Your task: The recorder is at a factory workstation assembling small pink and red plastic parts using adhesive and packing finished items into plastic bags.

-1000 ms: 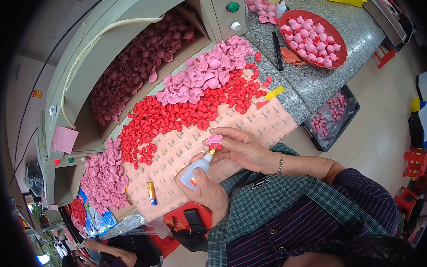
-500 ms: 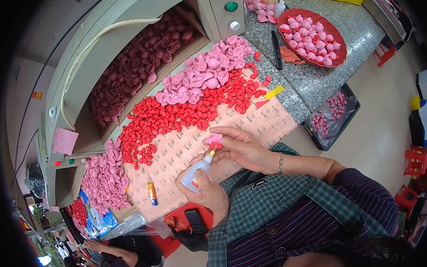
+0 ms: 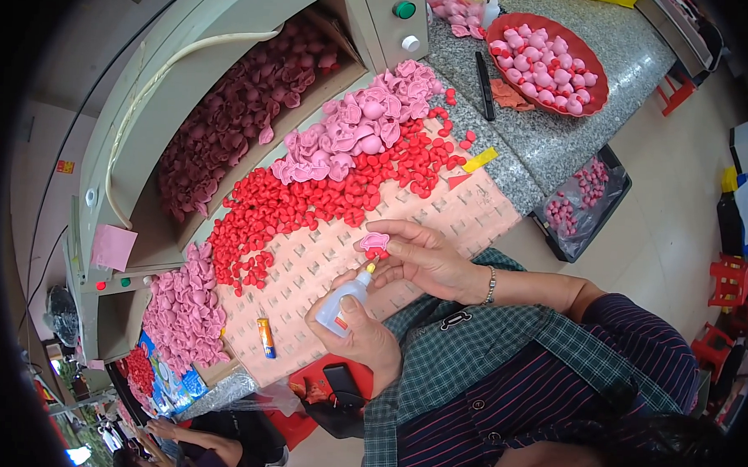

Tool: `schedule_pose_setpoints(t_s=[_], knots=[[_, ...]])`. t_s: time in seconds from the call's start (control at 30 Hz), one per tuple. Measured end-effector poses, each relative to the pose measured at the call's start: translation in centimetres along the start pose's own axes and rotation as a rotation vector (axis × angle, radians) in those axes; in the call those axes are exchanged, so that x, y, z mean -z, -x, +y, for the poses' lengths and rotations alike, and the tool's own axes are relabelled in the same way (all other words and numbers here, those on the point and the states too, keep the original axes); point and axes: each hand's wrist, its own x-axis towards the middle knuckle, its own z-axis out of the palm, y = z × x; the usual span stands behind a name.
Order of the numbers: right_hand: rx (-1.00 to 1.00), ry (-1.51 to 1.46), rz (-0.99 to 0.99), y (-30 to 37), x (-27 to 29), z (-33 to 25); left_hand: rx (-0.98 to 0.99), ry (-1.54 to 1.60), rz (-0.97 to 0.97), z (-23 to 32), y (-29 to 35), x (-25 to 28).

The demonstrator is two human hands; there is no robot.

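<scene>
In my left hand (image 3: 364, 342) is a small translucent squeeze bottle (image 3: 334, 313) with a yellow tip, tilted up to the right. My right hand (image 3: 429, 262) pinches a small hollow pink piece (image 3: 375, 242) between thumb and fingers, with a bit of red at its lower edge. The bottle's tip sits just under that red part; whether they touch I cannot tell. Beyond my hands lies a broad heap of small red pieces (image 3: 309, 200) on a pale pink patterned sheet (image 3: 295, 264). Behind it is a pile of larger pink shell-like pieces (image 3: 344, 134).
A grey cabinet (image 3: 121, 175) holds more pink pieces. A red bowl (image 3: 588, 105) of pink balls and a black cutter-like tool (image 3: 484, 87) rest on the granite top. A small orange-and-blue tube (image 3: 266, 338) lies at left. A black crate (image 3: 567, 240) stands lower right. Another person's arm (image 3: 206, 442) shows lower left.
My hands have barely shifted, and both keep their hold. The other person's hands at lower left have moved slightly.
</scene>
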Motion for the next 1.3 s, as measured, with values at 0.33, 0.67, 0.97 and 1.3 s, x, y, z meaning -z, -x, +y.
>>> schedule_pose_setpoints(t_s=[0.33, 0.67, 0.97, 1.3], knots=[[-0.003, -0.01, 0.005, 0.0, 0.1, 0.0, -0.025, -0.02, -0.01, 0.1, 0.0, -0.3], [-0.022, -0.138, 0.007, -0.1, 0.4, 0.1, -0.044, 0.082, 0.053, -0.5, 0.3, -0.4], [-0.017, -0.155, 0.003, -0.1, 0.6, 0.1, -0.049, 0.021, 0.106, -0.3, 0.2, -0.9], [-0.014, -0.156, 0.003, 0.0, 0.6, 0.2, -0.097, -0.049, 0.057, -0.2, 0.2, -0.9]])
